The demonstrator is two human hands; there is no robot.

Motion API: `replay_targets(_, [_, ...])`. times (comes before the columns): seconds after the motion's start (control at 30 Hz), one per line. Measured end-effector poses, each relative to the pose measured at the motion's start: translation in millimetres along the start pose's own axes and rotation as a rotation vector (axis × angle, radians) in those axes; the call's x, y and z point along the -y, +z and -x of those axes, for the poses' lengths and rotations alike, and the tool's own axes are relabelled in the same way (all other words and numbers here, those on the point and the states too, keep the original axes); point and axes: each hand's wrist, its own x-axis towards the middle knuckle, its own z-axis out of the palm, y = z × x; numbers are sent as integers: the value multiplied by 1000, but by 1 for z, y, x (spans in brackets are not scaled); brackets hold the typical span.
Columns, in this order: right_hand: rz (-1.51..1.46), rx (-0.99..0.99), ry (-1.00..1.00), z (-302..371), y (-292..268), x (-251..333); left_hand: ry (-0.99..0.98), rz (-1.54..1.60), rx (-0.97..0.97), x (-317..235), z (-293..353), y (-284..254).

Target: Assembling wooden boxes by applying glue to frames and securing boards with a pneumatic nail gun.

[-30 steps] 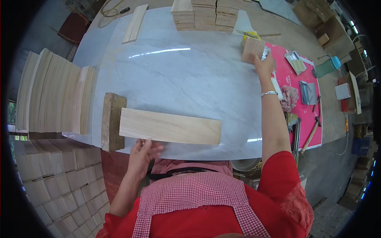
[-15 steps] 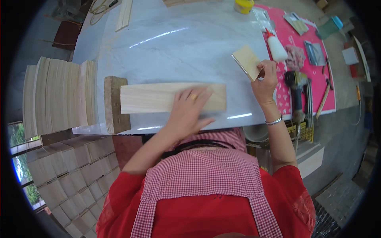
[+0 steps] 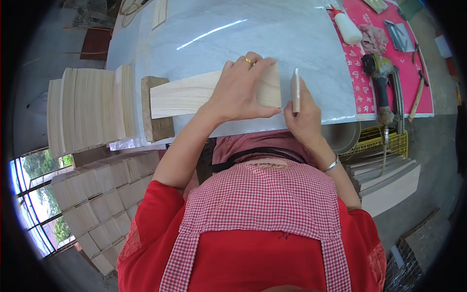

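Observation:
A long pale wooden board [image 3: 187, 92] lies on the table, its left end against a rough wooden block [image 3: 158, 112]. My left hand [image 3: 238, 92] spans this board near its right end, thumb at the near edge and fingers toward the far edge. Just right of that end, my right hand [image 3: 307, 116] grips a small wooden panel [image 3: 296, 92], held on edge. A glossy white line, which looks like glue, runs along the panel's upturned edge. A narrow gap separates the panel from the long board.
Stacked boards [image 3: 92, 107] stand at the left, with more piled below. On the pink cloth [image 3: 357, 87] at right lie a white squeeze bottle [image 3: 348, 28], a rag [image 3: 373, 39], a nail gun [image 3: 379, 82] and a hammer [image 3: 417, 97]. A yellow crate [image 3: 399, 141] sits below.
My right hand has brought the small panel left and nearer, turning it on edge beside the long board's end. My left hand has shifted right and now holds the board across its width.

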Motion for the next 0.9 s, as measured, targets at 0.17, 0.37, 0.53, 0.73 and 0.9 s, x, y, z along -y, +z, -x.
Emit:
replay_targets(0.17, [-38,169,38,-11,20,8,-11,57,-39,-4,0,-23])
replay_targets(0.37, [7,162,-44,-16,22,7,56,61,-108,3,-8,-11])
replay_targets(0.53, [0,165,-36,-15,22,7,54,65,-105,3,-10,-8])
replay_targets(0.73, [-23,186,-16,-16,22,7,2,104,-64,-3,-10,-9])
replay_targets(0.9, [-54,207,89,-15,22,10,-2,92,-58,-4,-11,-6])
